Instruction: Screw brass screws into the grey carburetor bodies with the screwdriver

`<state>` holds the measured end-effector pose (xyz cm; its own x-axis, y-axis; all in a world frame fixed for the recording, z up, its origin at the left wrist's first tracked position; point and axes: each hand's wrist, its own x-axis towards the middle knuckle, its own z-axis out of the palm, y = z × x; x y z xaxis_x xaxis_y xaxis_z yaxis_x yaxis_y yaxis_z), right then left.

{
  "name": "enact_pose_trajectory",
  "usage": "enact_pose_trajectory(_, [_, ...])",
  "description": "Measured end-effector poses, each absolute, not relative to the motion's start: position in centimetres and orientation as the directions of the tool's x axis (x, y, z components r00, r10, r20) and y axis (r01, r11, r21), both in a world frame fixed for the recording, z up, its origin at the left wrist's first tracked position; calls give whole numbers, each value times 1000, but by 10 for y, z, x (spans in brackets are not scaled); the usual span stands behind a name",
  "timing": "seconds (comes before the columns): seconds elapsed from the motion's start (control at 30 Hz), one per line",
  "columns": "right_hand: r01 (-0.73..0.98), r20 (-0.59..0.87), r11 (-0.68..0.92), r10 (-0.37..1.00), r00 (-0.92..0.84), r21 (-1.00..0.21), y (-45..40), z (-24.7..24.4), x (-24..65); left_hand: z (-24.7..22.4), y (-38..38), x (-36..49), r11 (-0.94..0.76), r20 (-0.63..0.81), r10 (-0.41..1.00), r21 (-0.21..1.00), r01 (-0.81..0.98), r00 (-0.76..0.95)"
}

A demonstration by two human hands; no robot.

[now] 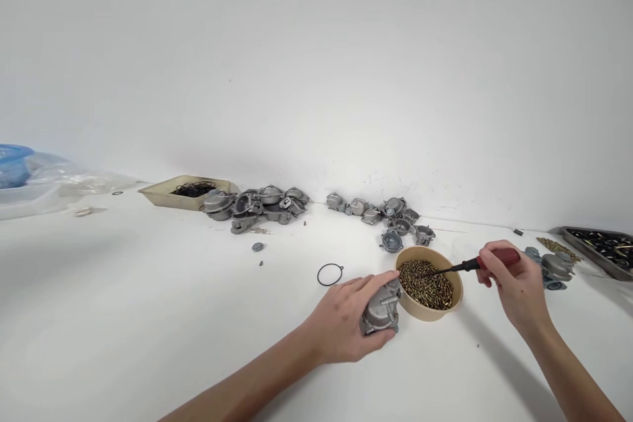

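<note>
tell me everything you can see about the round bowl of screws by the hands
The bowl is round, shallow and tan, looking like paper or light plastic. It stands upright on the white table, about half full of small brass-coloured screws. The dark shaft of a red-handled screwdriver, held in the right hand, reaches over its rim with the tip among the screws. On its left side, a grey metal casting gripped by the left hand sits against or very near its wall.
</note>
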<state>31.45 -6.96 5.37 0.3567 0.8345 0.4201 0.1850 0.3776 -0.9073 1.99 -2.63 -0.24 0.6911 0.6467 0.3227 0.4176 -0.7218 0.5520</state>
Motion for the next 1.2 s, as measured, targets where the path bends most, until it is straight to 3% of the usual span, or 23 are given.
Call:
enact_pose_trajectory(0.23, [535,551,290,714,432,-794,-61,47,329,1,-25,17,-747,401,655,476,465,641])
enact_pose_trajectory(0.43, [654,605,271,711,359,-707,-57,37,328,1,-24,16,-764,523,643,395,510,560])
enact_pose_trajectory(0.6, [676,631,279,692,351,-682,-54,35,332,5,-22,14,-849,627,522,318,422,578])
enact_pose_trajectory(0.77, [695,602,212,702,381,-687,-55,37,334,8,-22,12,-915,559,397,309,261,728])
enact_pose_trajectory(1.0, [690,570,182,725,387,-700,-57,39,331,9,-19,10,-913,557,389,342,224,734])
enact_pose_trajectory(1.2, [656,559,178,709,431,-733,-58,39,329,3,-20,14,-892,579,452,311,328,679])
